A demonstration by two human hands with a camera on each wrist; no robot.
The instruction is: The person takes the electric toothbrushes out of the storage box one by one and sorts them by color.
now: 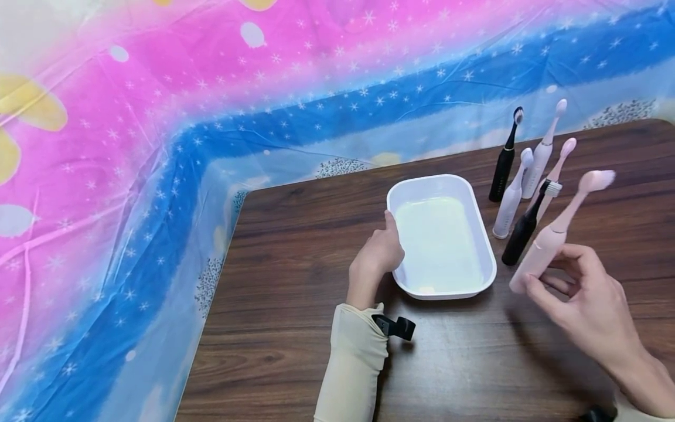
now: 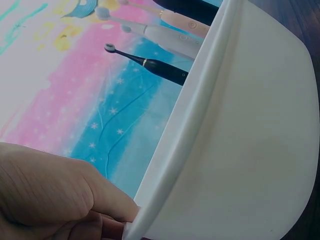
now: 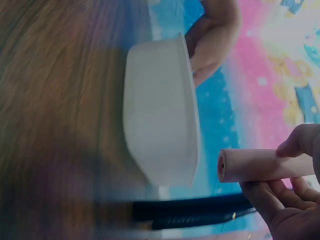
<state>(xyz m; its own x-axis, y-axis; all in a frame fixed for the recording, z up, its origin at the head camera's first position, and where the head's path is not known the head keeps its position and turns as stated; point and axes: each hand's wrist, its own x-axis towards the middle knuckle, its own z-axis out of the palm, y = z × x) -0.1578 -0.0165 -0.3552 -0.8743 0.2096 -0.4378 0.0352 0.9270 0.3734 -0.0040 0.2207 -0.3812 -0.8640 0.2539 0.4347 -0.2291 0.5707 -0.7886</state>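
Note:
My left hand [image 1: 377, 253] grips the left rim of a white plastic tray [image 1: 439, 246]. The left wrist view shows its thumb right at the rim and the fingers curled below. My right hand [image 1: 598, 305] pinches a pink electric toothbrush [image 1: 547, 246] by the lower handle, thumb on one side and fingers on the other. The brush is tilted, its head up and to the right. Its round base end faces the camera in the right wrist view, above the table. No other brush is in the tray.
Several electric toothbrushes stand upright right of the tray: a rear black one [image 1: 503, 170], a front black one [image 1: 521, 239], two pale ones, the nearer [image 1: 508, 205] beside the tray, and another pink one [image 1: 555, 170]. A patterned cloth [image 1: 295, 70] hangs behind the wooden table [image 1: 274, 281].

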